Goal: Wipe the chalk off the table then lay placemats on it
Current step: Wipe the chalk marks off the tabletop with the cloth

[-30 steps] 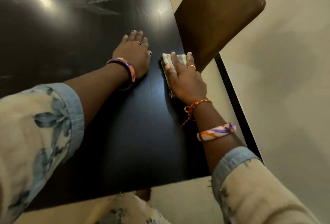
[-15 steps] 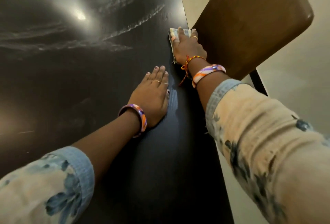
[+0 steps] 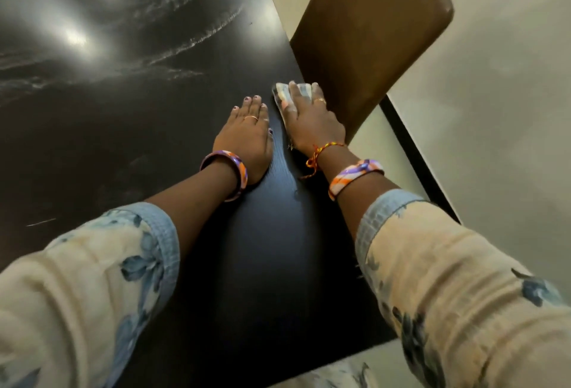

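Note:
The black table (image 3: 253, 257) fills the left and middle of the head view. White chalk streaks (image 3: 197, 39) run across its far part. My right hand (image 3: 310, 123) presses flat with straight fingers on a pale striped cloth (image 3: 282, 94) at the table's right edge. My left hand (image 3: 245, 137) rests flat on the tabletop just left of it, fingers straight and holding nothing. No placemats are in view.
A brown chair back (image 3: 370, 26) stands close against the table's right edge, just beyond my right hand. Pale floor (image 3: 482, 128) lies to the right, crossed by a dark strip (image 3: 411, 155). Faint smears (image 3: 40, 222) mark the near left of the table.
My right hand has slid the cloth back along the right edge towards me, after pushing it out far half a second ago. My left hand stays flat on the table.

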